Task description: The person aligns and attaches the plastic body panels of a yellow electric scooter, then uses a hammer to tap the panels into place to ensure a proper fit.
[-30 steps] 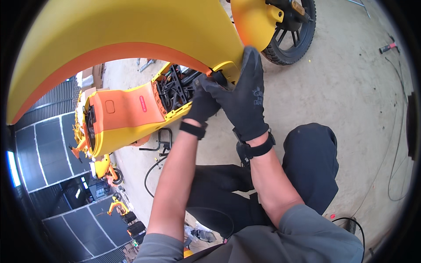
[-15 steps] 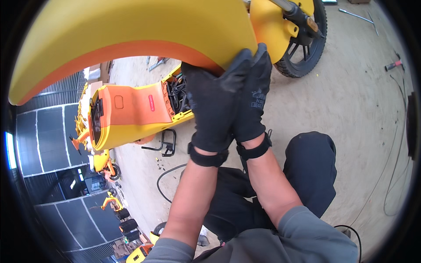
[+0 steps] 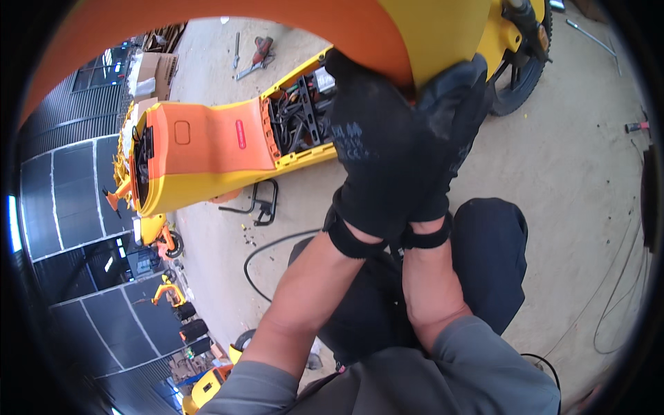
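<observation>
A large curved body panel [image 3: 449,31], yellow outside with an orange inner edge, arches across the top of the view close to me. My left hand [image 3: 377,142], in a black glove, is closed at its lower end, the fingers partly hidden by the panel's orange edge. Beside it and partly overlapping, my right hand [image 3: 456,104] grips the panel's yellow lower end, its bent fingers showing. Behind the panel at the right is a scooter's black wheel [image 3: 519,90]. To the left lies a yellow and orange scooter body [image 3: 214,142] with an open bay of wiring [image 3: 297,114].
A red power tool [image 3: 263,48] lies on the floor beyond the scooter body. Nearer are a black metal bracket [image 3: 266,207] and a black cable [image 3: 256,277]. At far right lie a long metal wrench [image 3: 591,36] and a red-handled tool [image 3: 636,127]. Another yellow scooter [image 3: 155,232] stands at left.
Both hands have moved right and slightly up with the panel between them. More of the orange inner side now shows, and the wiring bay is less covered.
</observation>
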